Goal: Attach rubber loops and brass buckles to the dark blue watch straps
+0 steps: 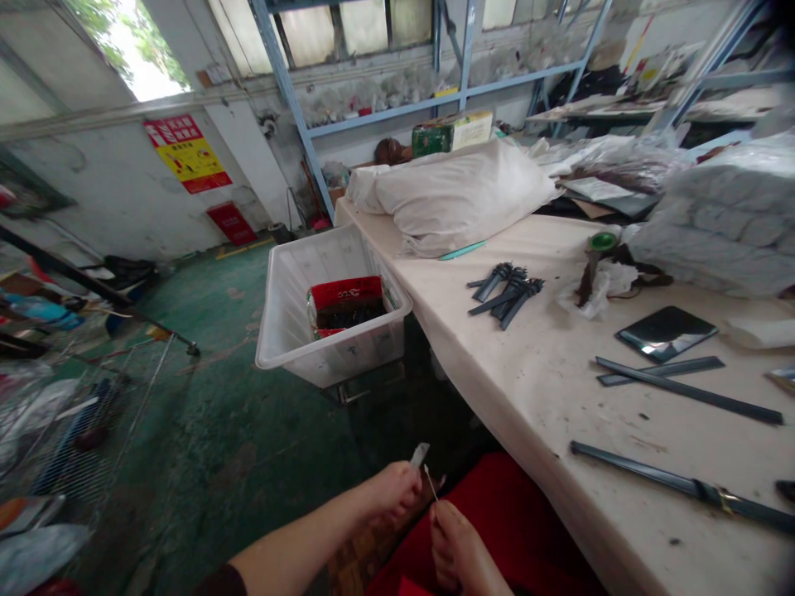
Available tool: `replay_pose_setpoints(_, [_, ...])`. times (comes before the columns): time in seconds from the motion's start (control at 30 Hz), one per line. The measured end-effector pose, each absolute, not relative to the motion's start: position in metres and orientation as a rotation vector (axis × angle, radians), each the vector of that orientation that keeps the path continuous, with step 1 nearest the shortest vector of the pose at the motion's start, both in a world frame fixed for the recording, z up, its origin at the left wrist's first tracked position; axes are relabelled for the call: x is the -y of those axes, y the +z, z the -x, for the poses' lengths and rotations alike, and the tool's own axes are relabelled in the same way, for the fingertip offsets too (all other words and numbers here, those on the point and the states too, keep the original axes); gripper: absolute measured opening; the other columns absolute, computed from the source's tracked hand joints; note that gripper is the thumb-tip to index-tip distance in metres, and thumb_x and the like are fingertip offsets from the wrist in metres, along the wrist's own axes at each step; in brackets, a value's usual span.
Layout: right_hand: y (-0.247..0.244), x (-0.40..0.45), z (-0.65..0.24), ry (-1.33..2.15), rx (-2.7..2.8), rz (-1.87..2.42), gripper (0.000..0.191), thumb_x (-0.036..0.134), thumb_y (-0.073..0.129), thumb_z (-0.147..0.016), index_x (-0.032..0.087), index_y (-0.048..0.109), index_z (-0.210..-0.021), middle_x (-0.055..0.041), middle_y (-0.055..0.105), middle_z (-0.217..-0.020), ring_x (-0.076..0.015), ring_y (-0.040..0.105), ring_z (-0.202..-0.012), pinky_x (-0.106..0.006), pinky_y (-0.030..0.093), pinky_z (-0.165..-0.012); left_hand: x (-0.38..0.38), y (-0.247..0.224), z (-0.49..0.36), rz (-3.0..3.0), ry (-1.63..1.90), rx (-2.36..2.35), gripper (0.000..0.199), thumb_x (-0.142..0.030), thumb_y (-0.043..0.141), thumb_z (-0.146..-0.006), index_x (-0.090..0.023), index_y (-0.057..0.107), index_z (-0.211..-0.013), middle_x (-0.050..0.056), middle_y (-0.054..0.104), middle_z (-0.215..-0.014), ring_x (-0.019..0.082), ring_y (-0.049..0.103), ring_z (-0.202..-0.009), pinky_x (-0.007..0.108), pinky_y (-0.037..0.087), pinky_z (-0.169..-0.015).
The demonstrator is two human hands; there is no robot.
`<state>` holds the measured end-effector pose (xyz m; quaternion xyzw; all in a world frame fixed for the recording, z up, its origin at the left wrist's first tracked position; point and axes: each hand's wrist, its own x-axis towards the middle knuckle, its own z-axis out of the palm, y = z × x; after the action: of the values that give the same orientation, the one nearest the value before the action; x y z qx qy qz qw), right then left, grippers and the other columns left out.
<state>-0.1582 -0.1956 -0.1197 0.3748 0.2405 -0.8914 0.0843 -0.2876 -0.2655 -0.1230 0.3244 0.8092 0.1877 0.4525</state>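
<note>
Low in the view, beside the table edge, my left hand (397,490) is closed on a small clear plastic piece (421,454) that sticks up past its fingers. Just right of it, my right hand (458,538) pinches a thin stick with a pale tip (428,478), which points up toward the left hand. The two hands are close together but apart, above a red cloth (497,517) on my lap. On the table (484,364) lie a bundle of short dark straps (509,291), two crossed dark strips (689,391) and a long dark strap with a buckle (676,480).
A white plastic bin (279,331) holding a red box (348,290) stands left of the table. Farther back on the table lie a large white cloth bundle (460,194), a dark shiny flat object (667,333) and plastic-wrapped stacks (720,215). A wire rack (118,430) stands far left.
</note>
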Motion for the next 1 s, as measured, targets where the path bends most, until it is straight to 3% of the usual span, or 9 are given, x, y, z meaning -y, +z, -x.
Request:
replay_pose_setpoints(0.13, [-0.113, 0.188, 0.162, -2.700, -0.789, -1.185, 0.045, 0.049, 0.064, -0.052, 0.021, 0.039, -0.076, 0.0146, 0.027, -0.034, -0.0017, 0.019, -0.028, -0.017, 0.005, -0.036, 0.267, -0.105, 0.292, -0.957, 0.375, -2.225, 0.030, -0.034, 0.021, -0.090, -0.017, 0.045, -0.091, 0.002, 0.055, -0.069, 0.013, 0.052, -0.060, 0.024, 0.040, -0.056])
replay_pose_setpoints(0.3, [-0.104, 0.182, 0.171, -2.782, -0.730, -1.233, 0.041, 0.044, 0.063, -0.053, 0.018, 0.042, -0.075, 0.0152, 0.023, -0.034, -0.0001, 0.017, -0.030, -0.016, 0.007, -0.038, 0.253, -0.102, 0.285, -1.598, -0.096, -2.323, 0.019, -0.029, 0.033, -0.087, -0.016, 0.046, -0.089, 0.008, 0.058, -0.085, 0.023, 0.057, -0.077, 0.035, 0.046, -0.064])
replay_pose_setpoints(0.47, [-0.094, 0.179, 0.183, -2.816, -0.330, -1.242, 0.010, 0.021, 0.046, -0.072, 0.017, 0.039, -0.067, 0.0135, 0.019, -0.035, -0.0002, 0.014, -0.029, -0.015, 0.004, -0.037, 0.244, -0.123, 0.313, -1.906, -0.278, -2.166, 0.015, -0.026, 0.040, -0.083, -0.014, 0.049, -0.085, 0.008, 0.058, -0.078, 0.022, 0.058, -0.069, 0.033, 0.048, -0.057])
replay_pose_setpoints(0.77, [-0.076, 0.178, 0.178, -2.811, 0.408, -1.147, 0.020, 0.010, 0.034, -0.079, 0.018, 0.030, -0.061, 0.0125, 0.014, -0.039, -0.0002, 0.013, -0.028, -0.013, 0.005, -0.035, 0.256, -0.146, 0.332, -2.106, -0.281, -2.014, 0.017, -0.030, 0.046, -0.078, -0.016, 0.050, -0.085, 0.005, 0.058, -0.075, 0.019, 0.057, -0.064, 0.028, 0.045, -0.054])
replay_pose_setpoints(0.87, [-0.083, 0.182, 0.173, -2.808, 0.260, -1.142, 0.019, 0.013, 0.036, -0.078, 0.018, 0.030, -0.061, 0.0122, 0.017, -0.038, -0.0006, 0.013, -0.029, -0.013, 0.007, -0.035, 0.259, -0.145, 0.327, -2.058, -0.283, -2.010, 0.017, -0.031, 0.046, -0.077, -0.016, 0.050, -0.085, 0.005, 0.059, -0.078, 0.019, 0.057, -0.066, 0.029, 0.045, -0.056])
replay_pose_setpoints(1.0, [-0.104, 0.188, 0.166, -2.728, -0.533, -1.103, 0.018, 0.033, 0.047, -0.070, 0.021, 0.036, -0.063, 0.0124, 0.021, -0.031, -0.0027, 0.013, -0.026, -0.016, 0.006, -0.032, 0.261, -0.120, 0.311, -1.657, 0.031, -2.108, 0.020, -0.034, 0.038, -0.082, -0.017, 0.048, -0.081, 0.004, 0.057, -0.076, 0.015, 0.054, -0.066, 0.026, 0.042, -0.060])
